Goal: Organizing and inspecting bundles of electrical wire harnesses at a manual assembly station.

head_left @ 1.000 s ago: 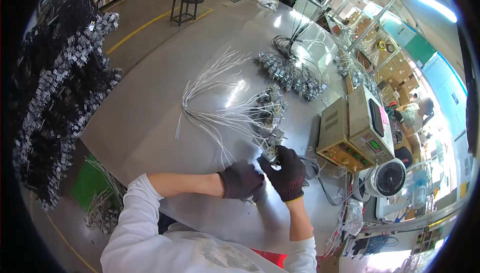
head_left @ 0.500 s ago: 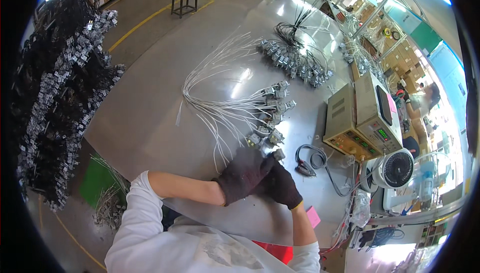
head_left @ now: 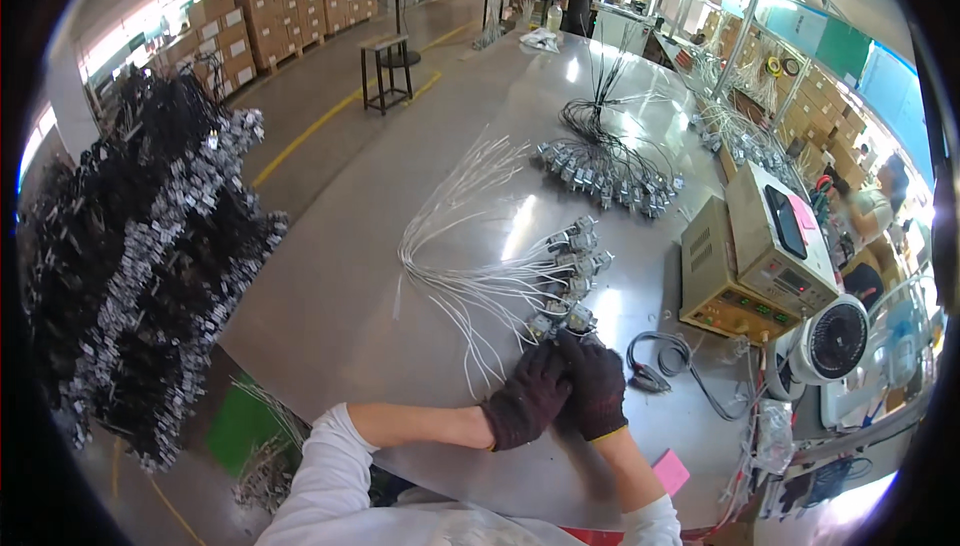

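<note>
My left hand and my right hand, both in dark knitted gloves, meet side by side over the metal table. Their fingers are closed together at the near end of a row of grey metal-cased parts. Whatever they hold is hidden by the gloves. White wires run left from these parts to a gathered point, then fan out toward the far side. A grey cable with dark clips lies just right of my right hand.
Two stacked instrument boxes and a small fan stand on the right. Farther back lies a black-wired bundle. A pink note is near the front edge. Dark wire assemblies hang in a heap at left. People work in the background.
My view has tilted up, so the table sits lower in it. Both hands stay together beside the grey parts. The upper instrument's green display digits no longer show green.
</note>
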`<state>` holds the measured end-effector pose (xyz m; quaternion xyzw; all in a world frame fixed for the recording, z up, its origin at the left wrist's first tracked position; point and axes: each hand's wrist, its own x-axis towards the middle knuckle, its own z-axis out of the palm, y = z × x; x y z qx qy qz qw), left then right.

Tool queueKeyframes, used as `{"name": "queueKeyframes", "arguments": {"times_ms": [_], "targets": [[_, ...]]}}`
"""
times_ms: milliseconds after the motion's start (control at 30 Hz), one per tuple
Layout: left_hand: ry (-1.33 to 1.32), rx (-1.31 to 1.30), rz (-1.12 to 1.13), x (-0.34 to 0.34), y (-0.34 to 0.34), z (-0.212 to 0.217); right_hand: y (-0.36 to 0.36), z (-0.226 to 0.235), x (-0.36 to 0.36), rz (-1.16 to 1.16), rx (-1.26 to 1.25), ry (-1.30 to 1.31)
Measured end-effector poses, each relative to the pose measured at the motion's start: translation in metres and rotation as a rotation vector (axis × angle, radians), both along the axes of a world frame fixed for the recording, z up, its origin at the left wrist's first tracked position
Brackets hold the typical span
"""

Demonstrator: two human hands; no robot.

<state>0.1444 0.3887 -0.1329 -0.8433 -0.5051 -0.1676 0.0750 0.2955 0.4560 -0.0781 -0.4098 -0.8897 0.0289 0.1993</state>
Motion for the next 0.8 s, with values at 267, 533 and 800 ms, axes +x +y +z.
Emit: {"name": "queueKeyframes", "arguments": {"times_ms": [267, 533, 800], "targets": [[0.04, -0.046, -0.005, -0.009, 0.017, -0.002, 0.022, -0.011, 0.0, -0.044, -0.024, -0.105], [-0.154, -0.155, -0.096, -0.019, 0.023, 0.019, 0.064, -0.034, 0.002, -0.076, 0.192, -0.061], [-0.222, -0.376, -0.009, -0.025, 0.034, 0.052, 0.062, 0.005, 0.013, -0.051, -0.358, 0.037]]}}
